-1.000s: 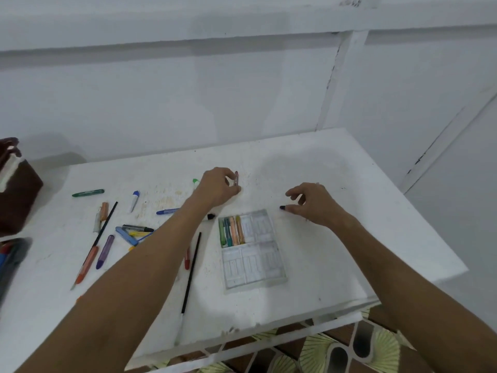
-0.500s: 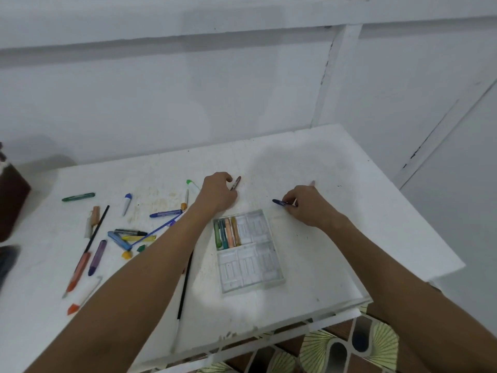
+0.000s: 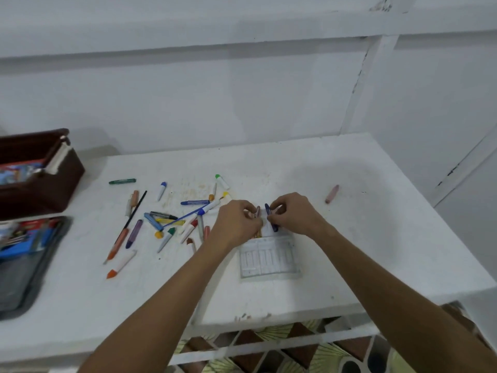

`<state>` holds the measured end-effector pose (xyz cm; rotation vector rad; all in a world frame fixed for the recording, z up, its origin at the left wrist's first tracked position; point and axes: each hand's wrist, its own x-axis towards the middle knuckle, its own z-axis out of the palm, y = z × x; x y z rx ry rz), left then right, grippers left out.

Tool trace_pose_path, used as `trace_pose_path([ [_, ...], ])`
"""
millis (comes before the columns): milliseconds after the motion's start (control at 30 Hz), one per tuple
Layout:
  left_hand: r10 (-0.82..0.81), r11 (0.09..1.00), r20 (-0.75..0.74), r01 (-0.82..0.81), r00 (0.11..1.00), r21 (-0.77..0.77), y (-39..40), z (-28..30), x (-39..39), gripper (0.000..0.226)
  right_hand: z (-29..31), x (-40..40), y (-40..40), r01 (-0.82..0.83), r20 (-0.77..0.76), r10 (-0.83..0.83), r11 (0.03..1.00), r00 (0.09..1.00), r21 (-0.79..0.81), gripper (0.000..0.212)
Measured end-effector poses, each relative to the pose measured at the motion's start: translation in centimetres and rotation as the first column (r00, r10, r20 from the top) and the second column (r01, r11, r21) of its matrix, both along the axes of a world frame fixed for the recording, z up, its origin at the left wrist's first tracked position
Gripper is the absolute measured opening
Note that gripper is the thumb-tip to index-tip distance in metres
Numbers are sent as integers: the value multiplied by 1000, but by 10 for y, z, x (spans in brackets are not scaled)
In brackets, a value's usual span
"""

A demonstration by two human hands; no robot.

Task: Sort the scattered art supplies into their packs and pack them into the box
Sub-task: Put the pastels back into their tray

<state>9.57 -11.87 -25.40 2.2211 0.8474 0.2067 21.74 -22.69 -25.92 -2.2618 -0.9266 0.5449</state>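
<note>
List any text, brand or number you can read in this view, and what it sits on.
None can be read.
Clear crayon tray: faint printed lines and boxes, too blurred to read.
Colourful pack in the brown box: printing blurred.
Pack in the dark case: printing blurred.
Markers and crayons: no legible labels.

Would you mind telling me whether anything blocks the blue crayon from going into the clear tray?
Nothing visible does. The right hand pinches the blue crayon just above the clear tray; the left hand, holding another crayon, sits beside it.
</note>
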Motion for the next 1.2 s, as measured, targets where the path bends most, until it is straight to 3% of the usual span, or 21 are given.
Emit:
trace_pose_path([
  [367,-68,997,35,69,997,-28,-16,-7,1,7,-2,-7,0,-77,42,78,997,996,-10,21],
  [633,-215,977,-78,213,973,-29,1,-5,2,21,-2,-1,-5,-178,72,186,978,980,-104,25],
  [1200,-293,944,-60,299,954,139,11,-14,4,25,-10,2,-9,-211,62,217,973,974,-96,32],
])
